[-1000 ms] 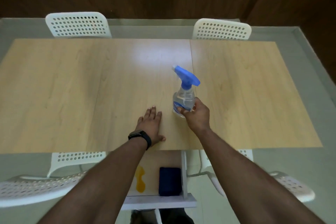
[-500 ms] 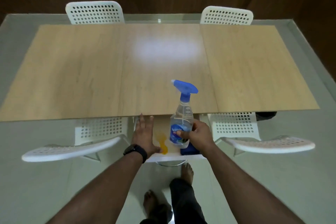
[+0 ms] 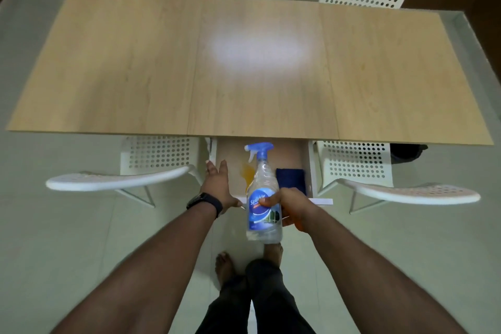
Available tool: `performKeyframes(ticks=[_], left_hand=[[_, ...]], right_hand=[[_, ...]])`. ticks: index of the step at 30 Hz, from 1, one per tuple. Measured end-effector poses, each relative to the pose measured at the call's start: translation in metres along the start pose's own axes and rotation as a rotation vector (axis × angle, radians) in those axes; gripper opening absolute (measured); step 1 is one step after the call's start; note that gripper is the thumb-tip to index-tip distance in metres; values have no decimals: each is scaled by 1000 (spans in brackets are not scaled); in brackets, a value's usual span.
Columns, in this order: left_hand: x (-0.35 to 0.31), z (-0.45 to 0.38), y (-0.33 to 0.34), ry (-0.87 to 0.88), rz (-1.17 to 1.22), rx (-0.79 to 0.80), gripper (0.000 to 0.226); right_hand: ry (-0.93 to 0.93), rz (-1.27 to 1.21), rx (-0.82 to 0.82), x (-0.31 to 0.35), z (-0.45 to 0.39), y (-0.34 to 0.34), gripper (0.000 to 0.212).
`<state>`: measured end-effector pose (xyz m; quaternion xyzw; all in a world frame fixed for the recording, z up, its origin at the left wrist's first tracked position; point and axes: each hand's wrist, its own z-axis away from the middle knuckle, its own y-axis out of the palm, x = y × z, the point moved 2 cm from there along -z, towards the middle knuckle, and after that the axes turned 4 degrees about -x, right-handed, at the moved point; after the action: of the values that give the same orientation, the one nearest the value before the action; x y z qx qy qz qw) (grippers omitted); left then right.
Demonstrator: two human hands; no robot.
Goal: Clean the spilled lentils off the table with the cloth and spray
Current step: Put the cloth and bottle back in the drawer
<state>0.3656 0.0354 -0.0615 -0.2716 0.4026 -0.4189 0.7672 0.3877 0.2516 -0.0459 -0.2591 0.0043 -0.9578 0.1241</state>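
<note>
Right hand: I grip the spray bottle above the open drawer
Left hand: open, flat on drawer's left edge
Risk: bottle topples onto the cloth

The clear plastic spray bottle with the blue trigger head hides the palm and most fingers of the right hand, and also part of the orange patch in the open wooden drawer. The folded dark blue cloth is partly behind this hand. The small print on the bottle label is blurred. A black object under the table's right corner is mostly hidden.
</note>
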Motion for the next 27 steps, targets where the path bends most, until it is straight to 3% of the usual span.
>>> performKeyframes(ticks=[7,13,16,27], left_hand=[[-1,-12,-1,-20,-40,25,157],[5,-19,0,-7,-8,20,161],[6,-21,1,1,-20,31,162],[7,-26,-1,13,-55,45,161]], right_hand=[[34,-80,29,30,-50,2,45],[-43,-36,-84,53,-102,5,48],[-121,55,-142,51,-122,14,39],[-135,386,-336,33,-143,40,53]])
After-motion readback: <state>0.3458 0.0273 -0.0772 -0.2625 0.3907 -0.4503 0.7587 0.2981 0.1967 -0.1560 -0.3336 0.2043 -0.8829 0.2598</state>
